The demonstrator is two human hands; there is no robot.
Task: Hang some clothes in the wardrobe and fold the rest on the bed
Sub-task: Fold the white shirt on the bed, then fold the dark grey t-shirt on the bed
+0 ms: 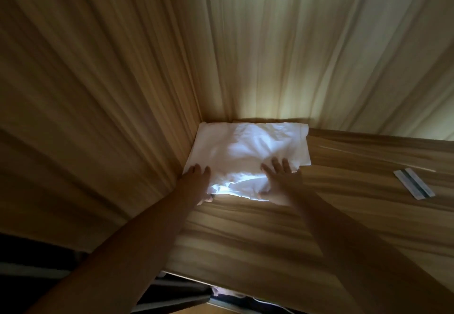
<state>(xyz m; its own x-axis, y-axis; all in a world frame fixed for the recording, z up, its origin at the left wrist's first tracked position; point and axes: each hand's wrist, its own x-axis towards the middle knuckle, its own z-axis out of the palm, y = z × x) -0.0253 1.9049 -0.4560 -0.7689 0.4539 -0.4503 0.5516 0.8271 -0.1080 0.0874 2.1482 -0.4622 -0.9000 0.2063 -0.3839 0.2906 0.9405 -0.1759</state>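
Observation:
A folded white garment (pixel 248 149) lies on a wooden wardrobe shelf (pixel 270 235), pushed into the back left corner. My left hand (pixel 196 182) holds the garment's near left corner, with the fingers on top and the thumb under the edge. My right hand (pixel 280 181) rests flat on the near right part of the cloth with its fingers spread. Both forearms reach in from below.
The wardrobe's side wall (pixel 98 92) rises at the left and its back wall (pixel 319 55) stands behind the garment. A small white strip with a dark stripe (pixel 414 183) lies on the shelf at the right. Dark hanging things (pixel 172 291) show below the shelf's front edge.

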